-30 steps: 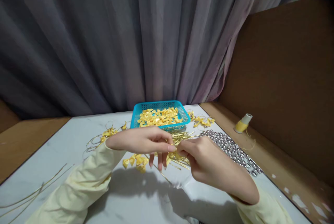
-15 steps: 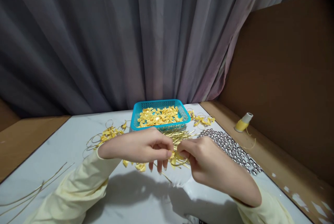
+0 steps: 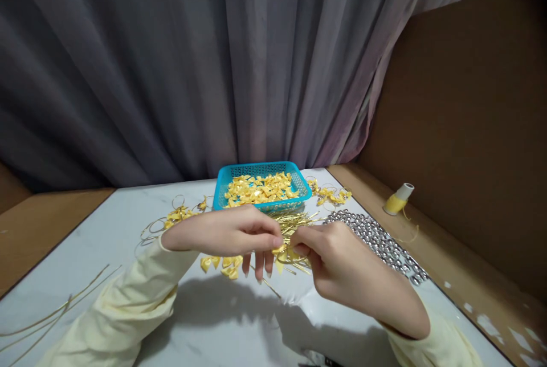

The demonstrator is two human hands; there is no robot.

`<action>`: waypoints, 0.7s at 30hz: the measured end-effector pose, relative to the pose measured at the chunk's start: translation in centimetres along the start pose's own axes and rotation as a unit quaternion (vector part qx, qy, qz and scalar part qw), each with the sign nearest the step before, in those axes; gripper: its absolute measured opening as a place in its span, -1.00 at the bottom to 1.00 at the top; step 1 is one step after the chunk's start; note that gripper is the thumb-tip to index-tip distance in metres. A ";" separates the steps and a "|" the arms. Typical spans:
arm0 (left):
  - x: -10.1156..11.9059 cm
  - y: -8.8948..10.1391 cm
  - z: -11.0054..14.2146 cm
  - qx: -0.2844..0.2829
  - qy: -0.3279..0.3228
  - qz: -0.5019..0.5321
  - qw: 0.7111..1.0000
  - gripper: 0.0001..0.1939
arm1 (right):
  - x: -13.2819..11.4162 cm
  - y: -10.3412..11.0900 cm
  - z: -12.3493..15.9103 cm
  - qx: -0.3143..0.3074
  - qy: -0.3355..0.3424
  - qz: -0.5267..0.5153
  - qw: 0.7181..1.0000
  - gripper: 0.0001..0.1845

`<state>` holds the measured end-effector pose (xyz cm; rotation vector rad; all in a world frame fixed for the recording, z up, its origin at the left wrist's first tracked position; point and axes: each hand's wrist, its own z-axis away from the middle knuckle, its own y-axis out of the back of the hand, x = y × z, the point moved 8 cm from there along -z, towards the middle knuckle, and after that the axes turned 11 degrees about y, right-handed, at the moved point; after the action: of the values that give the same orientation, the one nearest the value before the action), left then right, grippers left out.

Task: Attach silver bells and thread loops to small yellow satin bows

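Note:
My left hand (image 3: 231, 233) is closed in a pinch, thumb against forefinger, on a small yellow bow (image 3: 279, 249); its other fingers hang below. Just to the right, my right hand (image 3: 342, 261) is closed too, its fingertips pinching a thin gold cord (image 3: 299, 260) that curves beneath them. The fingers partly hide both pieces. Behind the hands lies a bundle of gold cords (image 3: 294, 220). A few loose yellow bows (image 3: 231, 266) rest on the table below my left hand.
Behind stands a blue basket (image 3: 219, 190) of yellow bows. Silver bells or beads (image 3: 376, 240) spread at right, near a cone of yellow thread (image 3: 397, 200). Looped cords with bows (image 3: 178, 216) lie at left; loose gold cords (image 3: 55, 313) lie nearer. A dark object (image 3: 329, 362) shows at the front edge.
Both hands stay close together, with only slight finger shifts. The yellow bow at the left fingertips now shows more. The view has shifted slightly.

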<state>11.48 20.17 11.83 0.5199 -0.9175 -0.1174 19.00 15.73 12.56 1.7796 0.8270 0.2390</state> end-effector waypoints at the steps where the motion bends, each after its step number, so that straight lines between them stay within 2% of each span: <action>1: 0.0 0.0 0.0 -0.009 -0.002 0.008 1.000 -0.75 | 0.0 0.0 0.0 0.003 -0.001 -0.004 1.000 -0.79; 4: 0.2 -0.1 0.0 -0.020 -0.016 0.012 1.000 -0.80 | 0.1 0.1 0.0 0.009 -0.003 -0.030 0.999 -0.77; 8: 0.2 -0.1 0.4 -0.002 -0.021 -0.038 0.999 -0.87 | 0.4 0.2 -0.1 0.009 -0.010 -0.049 0.999 -0.75; 14: 0.9 0.5 0.8 0.103 -0.048 -0.156 0.981 -0.82 | 0.7 0.4 0.0 0.028 -0.018 -0.059 0.998 -0.79; 17: 1.4 0.7 0.9 0.146 -0.067 -0.164 0.973 -0.73 | 0.6 0.8 0.0 0.046 -0.021 -0.063 0.997 -0.79; 21: 1.8 0.7 1.0 0.173 -0.082 -0.169 0.967 -0.71 | 0.7 1.5 0.0 0.069 -0.021 -0.065 0.995 -0.78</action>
<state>11.76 19.86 14.00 1.0031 -1.0099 -0.3158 20.10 15.95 13.74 1.8444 0.9449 0.0605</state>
